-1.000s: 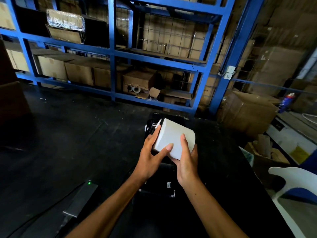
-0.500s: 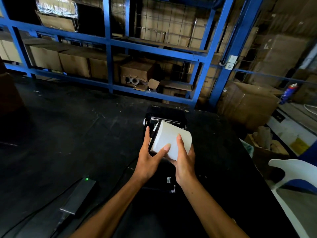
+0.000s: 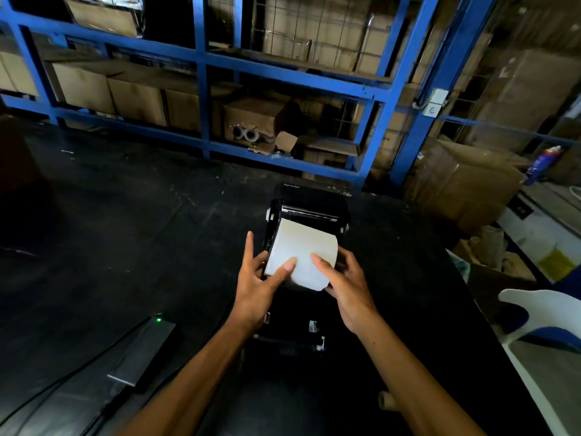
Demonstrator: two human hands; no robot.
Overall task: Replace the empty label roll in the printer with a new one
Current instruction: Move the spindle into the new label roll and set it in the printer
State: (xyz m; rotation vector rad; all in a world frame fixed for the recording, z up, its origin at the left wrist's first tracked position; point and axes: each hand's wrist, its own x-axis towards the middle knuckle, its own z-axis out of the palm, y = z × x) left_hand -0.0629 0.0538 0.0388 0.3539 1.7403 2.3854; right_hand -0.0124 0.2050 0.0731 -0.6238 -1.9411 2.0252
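Observation:
A black label printer stands open on the black table, its lid lying flat toward me. A fat white label roll sits low in the printer's open bay. My left hand grips the roll's left end, thumb on its top and index finger stretched out. My right hand holds the right end, fingers over the top. A small brown cardboard core lies on the table by my right forearm.
A black power brick with a green light and its cable lies at the left front. Blue steel shelving with cardboard boxes runs behind the table. Boxes and a white plastic chair stand to the right.
Both hands have lowered the white roll from above the printer down into its open bay. The camera has tilted down and closer.

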